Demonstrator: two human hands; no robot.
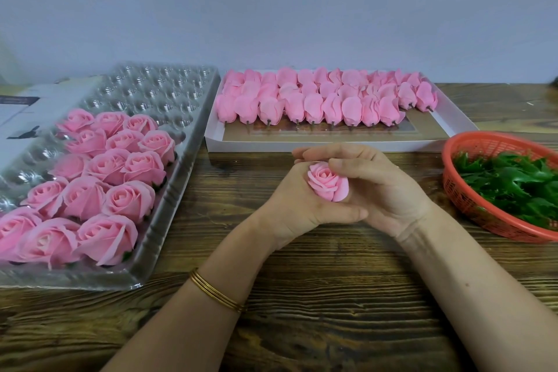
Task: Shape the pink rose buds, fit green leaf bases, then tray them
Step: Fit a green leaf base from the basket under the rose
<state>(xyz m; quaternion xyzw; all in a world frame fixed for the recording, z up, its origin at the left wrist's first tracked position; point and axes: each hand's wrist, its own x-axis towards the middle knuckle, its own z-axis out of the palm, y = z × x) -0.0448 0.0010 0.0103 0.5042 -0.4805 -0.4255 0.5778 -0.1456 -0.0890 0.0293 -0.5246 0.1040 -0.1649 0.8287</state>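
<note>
The bud was gripped between both hands: left hand curled beneath it, right hand curled over its petals. Left of the bud lay the tray of roses; behind it, the box of closed buds; to its right, the basket of leaves.

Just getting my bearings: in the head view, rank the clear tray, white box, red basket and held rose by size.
1. clear tray, though nearer the camera
2. white box
3. red basket, cut off by the frame edge, so unsure
4. held rose
</note>
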